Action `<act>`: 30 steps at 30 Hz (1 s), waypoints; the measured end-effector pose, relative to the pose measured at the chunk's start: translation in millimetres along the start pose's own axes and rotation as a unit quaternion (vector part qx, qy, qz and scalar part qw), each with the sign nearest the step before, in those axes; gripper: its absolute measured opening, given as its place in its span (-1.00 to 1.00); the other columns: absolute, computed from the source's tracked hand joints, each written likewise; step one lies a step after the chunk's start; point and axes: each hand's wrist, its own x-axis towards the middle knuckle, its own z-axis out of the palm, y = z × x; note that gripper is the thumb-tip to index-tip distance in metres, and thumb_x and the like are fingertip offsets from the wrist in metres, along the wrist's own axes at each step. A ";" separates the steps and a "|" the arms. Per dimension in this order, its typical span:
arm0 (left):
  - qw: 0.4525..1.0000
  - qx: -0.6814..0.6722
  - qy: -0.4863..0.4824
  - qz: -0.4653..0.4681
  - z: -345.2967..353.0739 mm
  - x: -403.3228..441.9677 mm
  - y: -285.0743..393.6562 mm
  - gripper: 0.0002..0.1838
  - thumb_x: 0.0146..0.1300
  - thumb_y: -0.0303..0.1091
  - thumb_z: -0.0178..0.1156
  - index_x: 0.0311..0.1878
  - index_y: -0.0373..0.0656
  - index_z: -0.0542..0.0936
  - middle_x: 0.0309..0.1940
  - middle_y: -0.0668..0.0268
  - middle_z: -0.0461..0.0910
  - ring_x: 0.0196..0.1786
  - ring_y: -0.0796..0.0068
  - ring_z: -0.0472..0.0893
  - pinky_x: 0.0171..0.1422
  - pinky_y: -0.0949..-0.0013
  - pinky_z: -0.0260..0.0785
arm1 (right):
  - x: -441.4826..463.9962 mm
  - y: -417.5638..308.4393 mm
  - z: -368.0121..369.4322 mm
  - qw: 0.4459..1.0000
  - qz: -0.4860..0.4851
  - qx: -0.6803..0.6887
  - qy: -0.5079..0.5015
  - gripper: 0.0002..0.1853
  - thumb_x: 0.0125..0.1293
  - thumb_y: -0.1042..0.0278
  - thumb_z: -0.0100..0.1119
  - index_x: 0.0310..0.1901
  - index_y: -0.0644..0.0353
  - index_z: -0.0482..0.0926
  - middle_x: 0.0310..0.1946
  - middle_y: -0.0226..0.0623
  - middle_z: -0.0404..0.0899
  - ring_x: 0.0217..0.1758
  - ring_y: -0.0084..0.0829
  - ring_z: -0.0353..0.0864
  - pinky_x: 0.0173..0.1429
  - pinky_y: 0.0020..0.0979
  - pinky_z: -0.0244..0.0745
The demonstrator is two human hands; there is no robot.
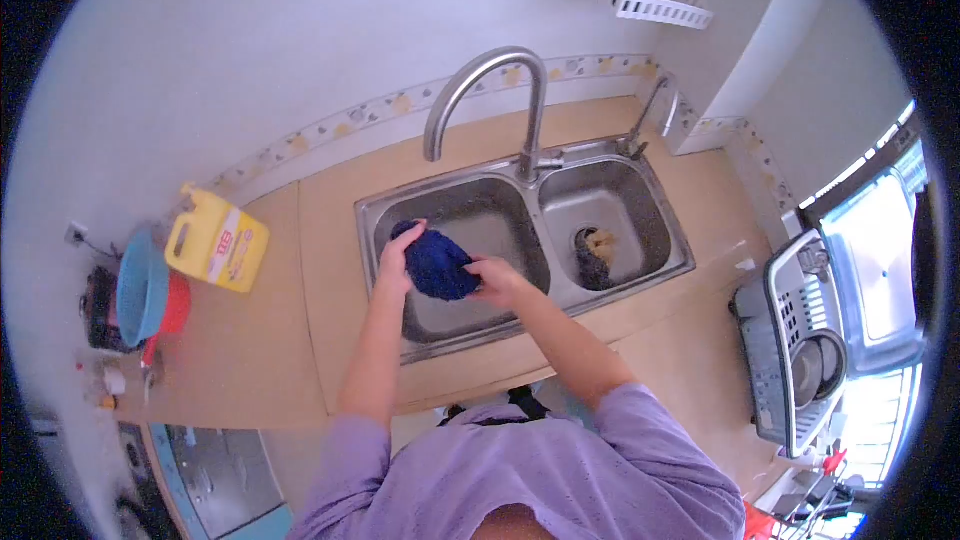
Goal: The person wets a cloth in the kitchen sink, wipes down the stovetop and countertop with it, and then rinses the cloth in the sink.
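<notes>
A bunched dark blue cloth (440, 265) hangs above the left basin (490, 220) of a steel double sink. My left hand (399, 258) grips its left edge, with the thumb on top. On the other side, my right hand (492, 280) pinches the cloth's right edge. Between the two hands the cloth sags in a rounded lump; its underside is hidden. The curved steel faucet (487, 65) arches over the basin behind my hands, and no water shows coming from it.
The right basin (628, 208) holds a dark and tan bundle (596, 255) at its drain. A yellow jug (220, 240) and blue and red basins (143, 285) stand on the left counter. At right is a dish rack (790, 340) with dishes; a small tap (655, 105) rises behind the sink.
</notes>
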 end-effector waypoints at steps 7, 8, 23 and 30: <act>0.705 0.629 -0.246 0.214 61.3 -25.4 33.2 -0.69 -0.07 -0.30 0.43 -0.33 -0.17 0.51 -0.47 0.34 0.55 -0.39 0.54 0.51 -0.22 0.40 0.41 | 31.3 6.7 -27.2 0.973 0.116 0.125 -0.158 -0.22 0.20 -0.38 0.01 0.21 0.17 0.36 0.06 -0.06 0.50 0.09 0.07 0.51 0.19 0.03 0.43; 0.672 0.632 -0.317 0.223 66.3 -25.0 32.3 -0.66 -0.12 -0.32 0.43 -0.31 -0.18 0.49 -0.42 0.25 0.56 -0.31 0.40 0.55 -0.15 0.33 0.41 | 40.6 6.5 -34.2 0.955 0.117 0.131 -0.239 -0.16 0.15 -0.45 0.01 0.21 0.17 0.36 0.06 -0.07 0.51 0.08 0.07 0.52 0.19 0.03 0.43; 0.694 0.601 -0.154 0.364 30.2 -44.4 10.1 -0.74 -0.09 -0.45 0.35 -0.33 -0.17 0.49 -0.36 0.30 0.53 -0.25 0.30 0.55 -0.11 0.27 0.39 | 121.8 66.3 9.3 0.931 -0.060 0.355 -0.059 -0.84 0.08 0.48 0.19 -0.25 0.17 0.58 -0.33 -0.26 0.60 -0.34 -0.33 0.62 -0.23 -0.27 0.58; 0.989 -0.139 0.033 0.037 -16.6 7.8 -45.4 -0.66 0.29 -0.22 0.12 -0.01 -0.28 0.50 -0.31 0.29 0.53 -0.20 0.41 0.53 -0.07 0.25 0.45 | 36.4 -20.7 85.3 0.817 -0.517 -0.112 0.229 -0.76 -0.27 0.68 0.10 -0.50 0.16 0.60 -0.44 -0.22 0.54 -0.14 -0.24 0.54 -0.05 -0.32 0.45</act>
